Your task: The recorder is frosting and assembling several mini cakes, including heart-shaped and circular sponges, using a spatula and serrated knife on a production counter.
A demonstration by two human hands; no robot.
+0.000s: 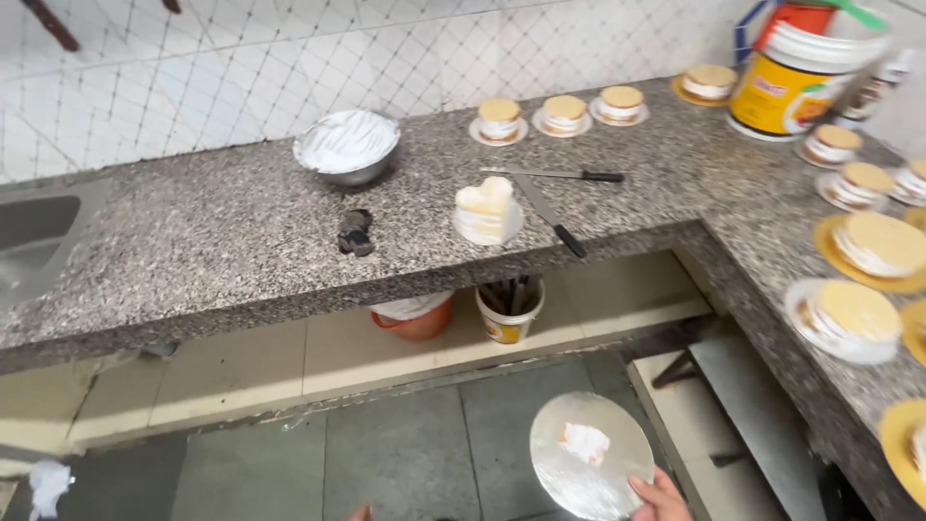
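Hand (662, 499) grips one silver board (590, 453); two knives (555, 175) on counter (222, 232).

A speckled grey granite bench (222, 241) runs along a tiled wall and turns a corner at the right. On it sit a metal bowl (346, 147) of white cream, a small dark object (355, 233), a heart-shaped cake (487, 210) coated in cream, and two knives (559, 175) just beside it. Three small layered cakes (561, 114) line the back. A large yellow tub (796, 82) stands in the corner. More layered cakes (876, 246) on round boards fill the right arm.
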